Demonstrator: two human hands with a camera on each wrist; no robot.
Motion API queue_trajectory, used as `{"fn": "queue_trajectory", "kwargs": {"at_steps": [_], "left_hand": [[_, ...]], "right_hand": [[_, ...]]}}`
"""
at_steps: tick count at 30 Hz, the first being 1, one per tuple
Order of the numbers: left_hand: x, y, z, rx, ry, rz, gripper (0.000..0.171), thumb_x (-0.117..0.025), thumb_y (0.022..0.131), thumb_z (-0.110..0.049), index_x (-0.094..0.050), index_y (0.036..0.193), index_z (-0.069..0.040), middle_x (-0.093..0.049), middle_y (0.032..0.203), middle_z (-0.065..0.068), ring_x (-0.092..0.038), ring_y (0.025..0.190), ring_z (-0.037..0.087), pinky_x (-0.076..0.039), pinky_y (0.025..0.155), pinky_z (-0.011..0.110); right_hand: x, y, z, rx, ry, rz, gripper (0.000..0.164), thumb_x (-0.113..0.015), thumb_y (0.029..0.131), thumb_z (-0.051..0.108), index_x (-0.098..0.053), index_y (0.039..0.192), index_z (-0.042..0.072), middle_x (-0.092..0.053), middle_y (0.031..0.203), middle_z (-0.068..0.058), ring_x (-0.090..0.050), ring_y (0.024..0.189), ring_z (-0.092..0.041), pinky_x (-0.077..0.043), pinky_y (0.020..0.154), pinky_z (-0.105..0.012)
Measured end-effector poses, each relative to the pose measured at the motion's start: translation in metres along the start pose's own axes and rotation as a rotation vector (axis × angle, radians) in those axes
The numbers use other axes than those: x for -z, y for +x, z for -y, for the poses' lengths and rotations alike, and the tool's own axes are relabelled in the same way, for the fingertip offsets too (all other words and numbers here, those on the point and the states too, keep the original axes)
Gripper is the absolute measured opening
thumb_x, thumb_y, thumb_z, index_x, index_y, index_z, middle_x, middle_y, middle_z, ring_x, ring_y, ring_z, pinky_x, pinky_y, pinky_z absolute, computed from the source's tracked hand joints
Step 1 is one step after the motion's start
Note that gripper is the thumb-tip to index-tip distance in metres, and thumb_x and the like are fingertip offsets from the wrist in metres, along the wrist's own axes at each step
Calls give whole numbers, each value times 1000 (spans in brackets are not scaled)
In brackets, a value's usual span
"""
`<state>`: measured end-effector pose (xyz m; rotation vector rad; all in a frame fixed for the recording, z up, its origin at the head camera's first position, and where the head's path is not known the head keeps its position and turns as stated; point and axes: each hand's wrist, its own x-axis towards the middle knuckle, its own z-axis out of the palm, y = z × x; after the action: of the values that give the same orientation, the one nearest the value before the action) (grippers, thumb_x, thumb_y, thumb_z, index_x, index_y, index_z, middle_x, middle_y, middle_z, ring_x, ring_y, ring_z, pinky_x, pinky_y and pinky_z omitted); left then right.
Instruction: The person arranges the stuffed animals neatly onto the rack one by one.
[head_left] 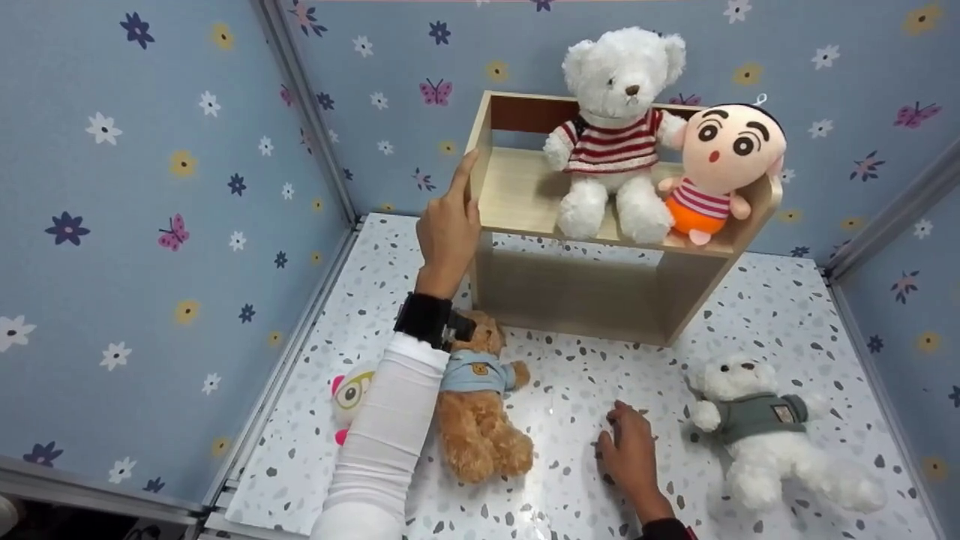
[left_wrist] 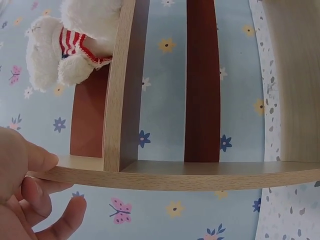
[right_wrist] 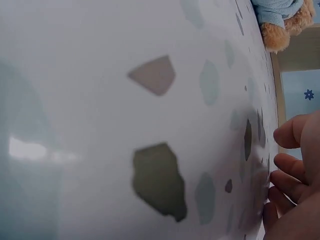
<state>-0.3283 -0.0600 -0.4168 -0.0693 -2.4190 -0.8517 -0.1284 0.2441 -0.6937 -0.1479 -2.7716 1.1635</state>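
My left hand [head_left: 450, 225] holds the left side panel of a small wooden shelf [head_left: 585, 292]. In the left wrist view the panel's edge runs between the thumb and the curled fingers [left_wrist: 37, 200]. My right hand [head_left: 628, 454] rests on the speckled tabletop with its fingers loosely bent and nothing in them. On the shelf's upper level sit a white teddy bear [head_left: 611, 142] in a red-striped sweater and a cartoon boy plush [head_left: 724, 165] in orange shorts, side by side.
A brown teddy bear [head_left: 476, 405] in a blue shirt lies below my left forearm. Left of it is a plush with yellow-rimmed eyes [head_left: 351, 394], partly covered by the sleeve. A white plush [head_left: 757, 427] in a green shirt lies at right. Flowered walls [head_left: 150, 285] enclose the tabletop [head_left: 570, 382].
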Motion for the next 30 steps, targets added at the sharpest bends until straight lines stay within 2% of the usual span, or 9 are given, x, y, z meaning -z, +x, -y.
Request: {"fn": "queue_trajectory", "kwargs": {"at_steps": [6, 10, 13, 16, 19, 25, 30], "left_hand": [[3, -15, 6, -17, 19, 5, 71, -60, 101, -14, -30, 161, -36, -42, 61, -2, -38, 50, 14, -32, 47, 27], [6, -25, 8, -52, 53, -7, 72, -60, 101, -15, -28, 162, -32, -53, 65, 4, -37, 50, 14, -30, 47, 28], [8, -35, 10, -65, 76, -8, 71, -60, 101, -17, -28, 163, -29, -69, 85, 10, -38, 50, 16, -30, 48, 29], [6, -49, 14, -61, 94, 16, 70, -62, 100, -19, -30, 162, -27, -75, 111, 11, -40, 50, 17, -28, 47, 29], [0, -69, 22, -60, 102, 59, 67, -64, 100, -20, -36, 160, -24, -75, 121, 11, -41, 49, 16, -28, 46, 28], [-13, -118, 37, -61, 81, 134, 56, -67, 97, -19, -51, 151, -23, -76, 106, 12, -42, 46, 13, -32, 42, 27], [-13, -160, 41, -63, 37, 175, 44, -71, 94, -18, -64, 138, -21, -74, 114, 8, -61, 60, 15, -45, 48, 26]], "right_hand": [[0, -1, 0, 40, -43, -28, 16, -68, 86, 0, -66, 101, 1, -56, 146, -23, -43, 141, -43, -29, 120, -58], [-2, -2, 0, 74, -51, -60, 14, -69, 84, -1, -66, 98, 2, -57, 143, -24, -45, 138, -45, -33, 116, -62], [-3, -3, 1, 75, -67, -53, 13, -69, 84, 0, -66, 97, 3, -56, 144, -24, -46, 138, -45, -34, 115, -62], [-2, -3, 3, 46, -83, -18, 14, -69, 86, 3, -66, 100, 3, -54, 147, -23, -44, 141, -44, -32, 117, -61], [-1, -2, 4, 16, -96, 20, 16, -69, 87, 5, -65, 103, 2, -51, 150, -23, -41, 143, -43, -30, 120, -60], [2, -1, 4, -3, -102, 23, 18, -70, 87, 5, -66, 105, 3, -49, 152, -22, -39, 146, -42, -26, 122, -59], [-2, -2, 5, 7, -82, 17, 18, -70, 86, 5, -66, 103, 3, -50, 152, -22, -39, 145, -42, -26, 121, -61]]}}
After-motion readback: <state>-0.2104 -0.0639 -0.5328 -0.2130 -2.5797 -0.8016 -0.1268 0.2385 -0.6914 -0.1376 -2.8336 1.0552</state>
